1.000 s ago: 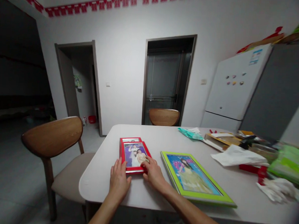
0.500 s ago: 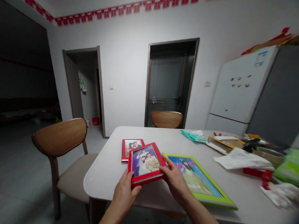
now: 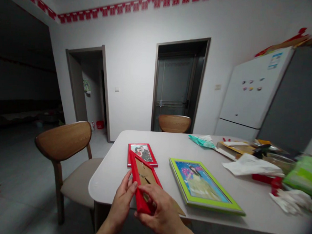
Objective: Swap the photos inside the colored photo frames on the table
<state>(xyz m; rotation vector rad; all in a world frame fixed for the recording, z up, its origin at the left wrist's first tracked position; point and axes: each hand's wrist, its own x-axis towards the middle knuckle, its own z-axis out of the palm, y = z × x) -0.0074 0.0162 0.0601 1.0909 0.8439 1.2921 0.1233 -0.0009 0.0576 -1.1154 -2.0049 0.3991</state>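
Both hands hold a red picture frame [image 3: 133,164] tilted above the near edge of the table, its brown backing facing me. My left hand [image 3: 121,200] grips its left side, thumb against the rim. My right hand [image 3: 162,208] wraps round the near end, and a brown flap [image 3: 179,208] sticks out beyond it. Just behind lies another red picture frame [image 3: 155,162] with a photo of two people, partly covered by the held one. To the right, a large green picture frame [image 3: 214,206] lies face up, showing a person in a pale yellow dress.
The white table [image 3: 109,170] carries a teal packet [image 3: 201,141], white paper [image 3: 249,165], a green bag [image 3: 302,177] and crumpled white gloves or cloth [image 3: 294,202] on its right. A wooden chair [image 3: 64,140] stands left, another chair [image 3: 174,123] behind. A fridge [image 3: 250,93] stands back right.
The held red frame has been turned over from its photo side to its backing and tipped steeply. My right hand has moved down and left to the near end of it.
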